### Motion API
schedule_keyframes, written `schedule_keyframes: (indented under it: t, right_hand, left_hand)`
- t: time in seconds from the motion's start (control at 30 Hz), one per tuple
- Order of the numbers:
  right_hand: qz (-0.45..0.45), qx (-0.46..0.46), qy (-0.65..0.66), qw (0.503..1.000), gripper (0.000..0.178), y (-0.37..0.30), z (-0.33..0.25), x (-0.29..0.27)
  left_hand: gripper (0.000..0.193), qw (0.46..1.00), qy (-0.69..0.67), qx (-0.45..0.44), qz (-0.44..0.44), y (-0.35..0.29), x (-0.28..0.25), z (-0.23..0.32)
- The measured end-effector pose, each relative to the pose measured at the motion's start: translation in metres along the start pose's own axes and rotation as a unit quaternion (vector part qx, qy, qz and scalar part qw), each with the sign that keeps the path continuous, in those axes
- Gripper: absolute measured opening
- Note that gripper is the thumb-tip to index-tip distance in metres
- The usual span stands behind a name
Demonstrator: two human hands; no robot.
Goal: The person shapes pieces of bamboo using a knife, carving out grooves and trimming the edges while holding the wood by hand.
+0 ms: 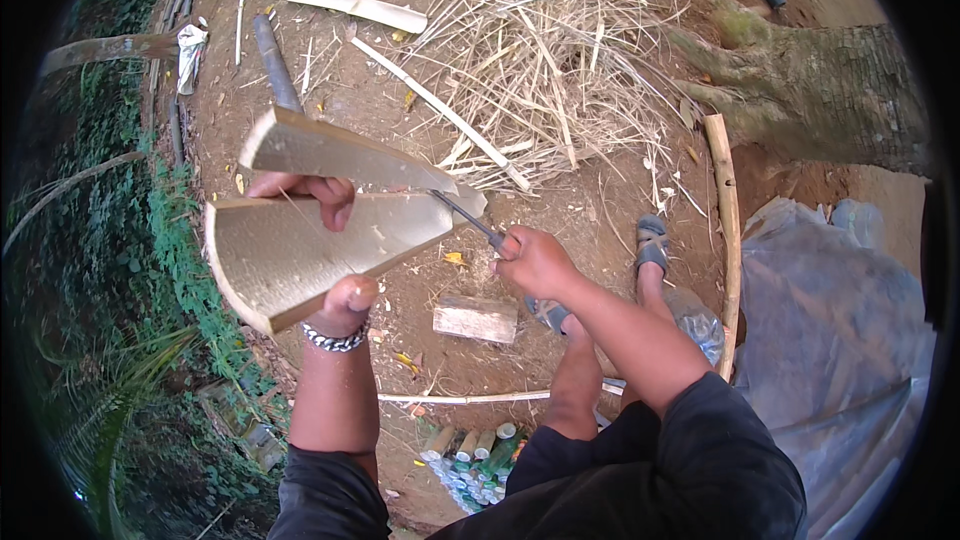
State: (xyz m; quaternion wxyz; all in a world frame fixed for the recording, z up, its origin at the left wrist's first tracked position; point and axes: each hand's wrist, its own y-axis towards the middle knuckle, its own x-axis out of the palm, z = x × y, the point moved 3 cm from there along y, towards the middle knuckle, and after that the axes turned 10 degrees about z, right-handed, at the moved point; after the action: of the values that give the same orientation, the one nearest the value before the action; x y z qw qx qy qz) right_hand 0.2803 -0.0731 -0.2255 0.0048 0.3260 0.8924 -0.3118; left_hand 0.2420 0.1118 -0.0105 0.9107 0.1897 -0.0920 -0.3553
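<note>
A thick length of bamboo is split lengthwise into an upper half point(345, 152) and a lower half point(325, 245), wide apart at the left and close together at the right. My left hand point(345, 305) is closed around the lower half, thumb on its near edge and fingertips over its far edge. In my right hand point(538, 262) is a narrow dark knife point(468, 216), gripped by its handle. The blade reaches into the split near the right end, where the halves converge. Whether they are still joined there, I cannot tell.
Shavings and strips point(550, 80) lie heaped on the ground beyond. A wooden block point(476, 319) rests below my hands. At right are a tree trunk point(840, 95), a pole point(727, 240) and a plastic sheet point(830, 340). Plants point(110, 270) border the left; several bottles point(470, 470) lie near.
</note>
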Motion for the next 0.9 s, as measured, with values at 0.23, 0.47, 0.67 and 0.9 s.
schedule_keyframes:
  t: [0.23, 0.47, 0.67, 0.9]
  right_hand:
    - [0.018, -0.032, -0.023, 0.999, 0.03, 0.002, -0.003, -0.001]
    - [-0.053, -0.044, -0.061, 0.996, 0.02, -0.015, -0.049, 0.0]
    - [-0.018, -0.143, -0.026, 0.989, 0.016, -0.002, -0.068, 0.01]
    - [-0.116, -0.203, 0.002, 0.972, 0.015, 0.027, -0.062, 0.04]
  left_hand:
    - [0.082, 0.999, -0.033, -0.005, -0.007, 0.013, 0.006, -0.004]
    - [0.073, 0.99, -0.113, -0.057, 0.065, 0.0, -0.041, -0.017]
    - [0.074, 0.985, -0.157, -0.062, -0.044, -0.005, -0.08, -0.012]
    - [0.073, 0.997, 0.005, -0.022, 0.07, -0.008, -0.098, 0.047]
